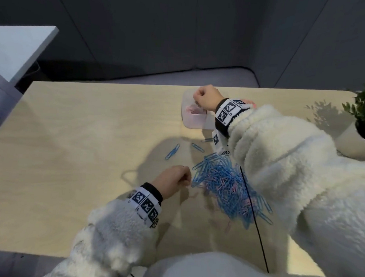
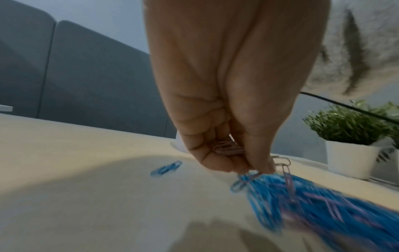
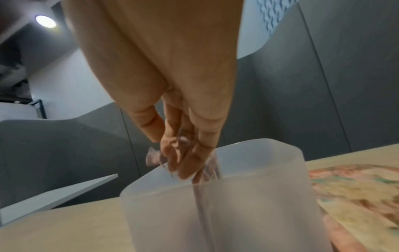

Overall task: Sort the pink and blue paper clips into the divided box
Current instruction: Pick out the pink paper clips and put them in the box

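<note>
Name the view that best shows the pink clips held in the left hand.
The left wrist view: the pink clips sit sharp between the curled fingers of the left hand. The head view shows only the back of that hand, which hides them. The right wrist view shows neither.

A light wooden table carries everything. At its right edge stands a small green plant in a white pot. A thin black cable runs across the table toward the near edge. Behind the table is a grey sofa with tall back cushions – beside it, at the left, a white tabletop. A round ceiling lamp is lit, and a colourful printed sheet lies flat on the table.
</note>
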### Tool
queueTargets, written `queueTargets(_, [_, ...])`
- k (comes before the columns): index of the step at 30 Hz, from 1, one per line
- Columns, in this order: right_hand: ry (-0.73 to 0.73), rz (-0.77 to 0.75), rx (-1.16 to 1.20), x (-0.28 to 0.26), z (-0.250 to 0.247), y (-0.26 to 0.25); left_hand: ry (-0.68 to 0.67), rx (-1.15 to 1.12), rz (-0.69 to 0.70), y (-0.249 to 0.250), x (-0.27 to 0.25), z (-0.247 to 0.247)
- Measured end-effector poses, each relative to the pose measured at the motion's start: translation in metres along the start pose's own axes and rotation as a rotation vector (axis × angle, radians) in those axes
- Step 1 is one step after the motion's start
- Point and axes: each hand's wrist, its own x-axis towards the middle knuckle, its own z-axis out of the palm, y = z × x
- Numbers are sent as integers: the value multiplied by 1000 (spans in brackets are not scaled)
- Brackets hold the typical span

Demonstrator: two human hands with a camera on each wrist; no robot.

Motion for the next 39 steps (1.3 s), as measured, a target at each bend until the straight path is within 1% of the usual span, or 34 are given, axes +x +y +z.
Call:
queueTargets(2, [-50,1,-62,-5,3,-4,68,-39,-13,2,14,-17])
queueTargets(4, [-41,-5,-55,-10,1,-4,147,-50,-13,5,32,-36])
queueTargets(5, [-16,-10,-31,-14,-2,-3,178,-49,-6,8,42,-45])
queueTargets(7, [88,-41,14,-23,-8,5,225,-29,7,14,63,-62])
queueTargets(9, [189,-86,83,-39,-13,20,316,-56,3,18,84,-76])
queueTargets(11, [206,-91,178,-65,-17,35,424,-106,-59,20,106,-86])
queueTargets(13, [163,-69,237,-95,-18,51,490,-80,-150,22,125,-94])
queueTargets(14, [137,-60,242,-109,-17,59,501,-42,-176,23,133,-97])
queueTargets(16, [87,-66,167,-137,-14,74,466,49,-201,21,146,-99])
queueTargets(19, [-14,-113,-4,-172,-4,95,383,154,-197,19,155,-95])
queueTargets(21, [-86,-140,-72,-192,4,104,389,148,-179,21,154,-94])
queueTargets(23, [-185,-166,-156,-208,13,109,422,91,-168,20,151,-95])
queueTargets(24, [-253,-172,-210,-215,16,110,455,67,-144,20,146,-95])
queueTargets(25, [-327,-175,-262,-221,21,111,509,60,-89,19,141,-93])
queueTargets(26, [-391,-183,-307,-226,25,112,573,77,-3,20,133,-89])
queueTargets(27, [-442,-189,-350,-230,29,113,608,122,82,20,125,-83])
queueTargets(28, [-478,-192,-397,-234,34,113,596,165,143,20,114,-73])
queueTargets(29, [-501,-196,-455,-237,38,113,520,178,178,20,103,-61])
queueTargets(31, [-534,-201,-569,-241,47,112,275,174,201,18,77,-34])
queueTargets(32, [-541,-199,-600,-242,50,111,176,176,199,15,67,-20])
queueTargets(33, [-538,-189,-608,-244,53,111,108,185,182,12,57,-8])
queueTargets(35, [-509,-171,-604,-249,58,111,55,196,124,6,43,14])
queueTargets(39, [-464,-162,-634,-257,66,114,115,213,56,3,30,40])
